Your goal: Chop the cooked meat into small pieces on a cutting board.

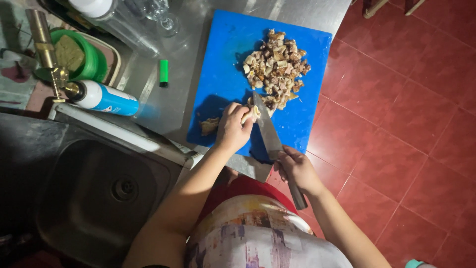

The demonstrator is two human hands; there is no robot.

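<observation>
A blue cutting board (223,54) lies on a steel counter. On its far part sits a pile of chopped brownish meat pieces (275,67). My left hand (232,128) presses a pale strip of meat (250,114) onto the board's near part. My right hand (296,168) grips the handle of a large knife (267,131), whose blade rests against the strip's end. A small scrap of meat (209,126) lies just left of my left hand.
A steel sink (99,193) is at lower left. On the counter lie a gas torch canister (101,97), a green lighter (163,72), a green bowl (91,59), a clear bottle (124,25) and a glass (161,15). Red floor tiles (406,99) fill the right.
</observation>
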